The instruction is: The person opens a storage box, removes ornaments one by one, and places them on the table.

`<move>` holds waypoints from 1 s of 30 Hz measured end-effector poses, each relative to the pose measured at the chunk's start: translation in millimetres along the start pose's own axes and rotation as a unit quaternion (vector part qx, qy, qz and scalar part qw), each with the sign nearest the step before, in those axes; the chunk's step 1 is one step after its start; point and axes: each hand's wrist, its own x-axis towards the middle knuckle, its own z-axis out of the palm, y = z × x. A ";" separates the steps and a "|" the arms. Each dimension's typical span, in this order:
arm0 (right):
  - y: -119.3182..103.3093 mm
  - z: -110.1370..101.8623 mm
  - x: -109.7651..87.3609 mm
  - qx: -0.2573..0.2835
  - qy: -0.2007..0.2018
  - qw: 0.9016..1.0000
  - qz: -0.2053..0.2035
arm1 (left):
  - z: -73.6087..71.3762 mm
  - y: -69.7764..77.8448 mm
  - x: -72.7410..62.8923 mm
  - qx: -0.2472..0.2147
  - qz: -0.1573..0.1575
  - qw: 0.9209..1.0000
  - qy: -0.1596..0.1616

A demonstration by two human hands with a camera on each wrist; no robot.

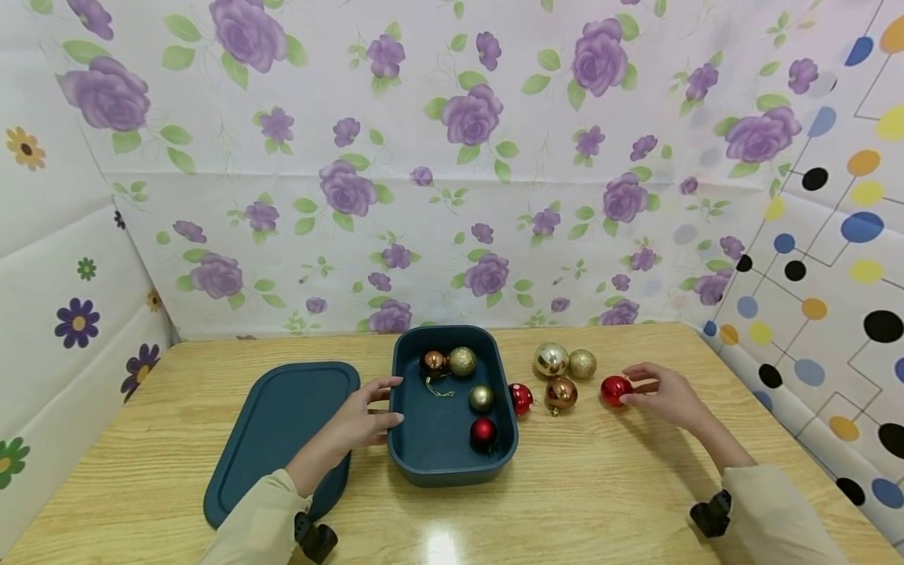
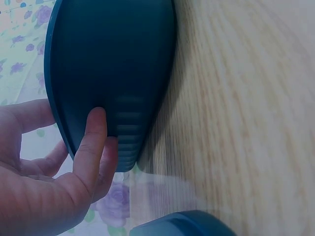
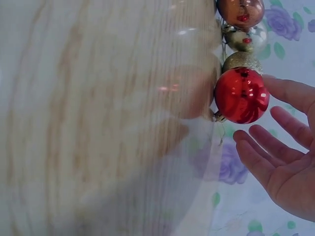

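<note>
A dark blue rectangular container (image 1: 438,473) stands on the table with several Christmas baubles inside. My left hand (image 1: 367,414) holds its left wall, some fingertips over the rim and others against the outside (image 2: 83,59). On the right, a shiny red bauble (image 1: 616,390) sits on the table beside my right hand (image 1: 664,396). In the right wrist view, one fingertip reaches the edge of that red bauble (image 3: 242,96), while the other fingers spread apart below it. Inside the container are a copper bauble (image 1: 434,361), a glittery gold one (image 1: 462,362), a smooth gold one (image 1: 482,398) and a red one (image 1: 483,432).
A flat blue lid (image 1: 282,424) lies left of the container. Between container and right hand are another red bauble (image 1: 521,399), a copper bauble (image 1: 561,394), a pale gold one (image 1: 551,359) and a glittery gold one (image 1: 582,364). Flowered sheeting (image 1: 424,235) stands behind the table.
</note>
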 end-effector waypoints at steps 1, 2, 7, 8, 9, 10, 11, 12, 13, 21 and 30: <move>-1.6 -1.1 -0.1 -0.002 0.004 1.000 -0.004 | 0.0 -0.1 0.3 0.000 0.000 1.000 -0.001; -3.5 -2.2 -0.1 -0.003 0.007 1.000 -0.010 | 0.1 0.0 0.3 -0.001 0.000 1.000 -0.001; -17.1 -7.5 2.2 0.017 0.009 0.999 -0.026 | -0.1 0.2 0.1 -0.001 0.001 1.000 -0.004; -20.6 -7.5 3.4 0.024 0.007 0.999 -0.029 | -0.2 0.2 -0.1 -0.001 0.000 1.000 -0.004; -24.3 -7.1 4.7 0.030 0.004 0.999 -0.031 | -0.4 0.1 -0.2 -0.001 0.000 1.000 -0.004; -28.3 -6.1 6.3 0.035 0.002 0.999 -0.033 | -0.5 0.1 -0.2 0.000 0.000 1.000 -0.004; -32.6 -4.7 8.1 0.040 -0.002 0.999 -0.035 | -0.7 0.0 -0.2 0.000 0.000 1.000 -0.004; -37.3 -2.8 10.0 0.047 -0.005 0.998 -0.039 | -0.8 -0.1 -0.2 0.000 0.000 1.000 -0.004; -42.5 -0.6 11.8 0.053 -0.009 0.998 -0.041 | -0.8 -0.1 -0.1 0.000 0.000 1.000 -0.004; -84.8 25.1 30.9 0.093 -0.041 0.992 -0.074 | -1.3 0.0 0.2 -0.004 -0.003 1.000 -0.004; -124.0 56.5 55.1 0.120 -0.068 0.985 -0.104 | -1.4 0.5 0.1 0.001 -0.006 1.000 -0.003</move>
